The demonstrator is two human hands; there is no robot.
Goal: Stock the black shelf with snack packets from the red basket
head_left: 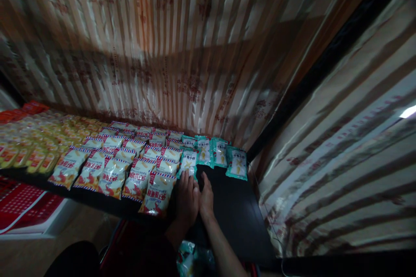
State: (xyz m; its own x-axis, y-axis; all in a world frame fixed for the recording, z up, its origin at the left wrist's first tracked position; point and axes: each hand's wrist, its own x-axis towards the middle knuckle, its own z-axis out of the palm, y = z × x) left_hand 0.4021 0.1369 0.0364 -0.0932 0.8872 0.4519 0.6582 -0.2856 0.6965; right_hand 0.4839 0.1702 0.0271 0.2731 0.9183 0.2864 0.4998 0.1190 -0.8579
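Observation:
On the black shelf [232, 203], my left hand [187, 199] lies with its fingers stretched over the lower edge of a teal-edged snack bag [189, 161]. My right hand [206, 197] is close beside it, turned on its side with extended fingers, near the bag's lower right corner. Neither hand looks wrapped around anything. Three similar teal bags, one of them at the right end [237, 162], stand along the back. Directly left of my hands are rows of white-and-red snack bags [158, 193] with striped edges.
Yellow snack packs [42, 156] and orange packs [34, 106] fill the far left. Below the shelf are a red perforated basket [29, 210] and more teal bags [186, 257]. Wrinkled striped sheeting [182, 60] hangs behind, with a dark post [312, 65] at the right.

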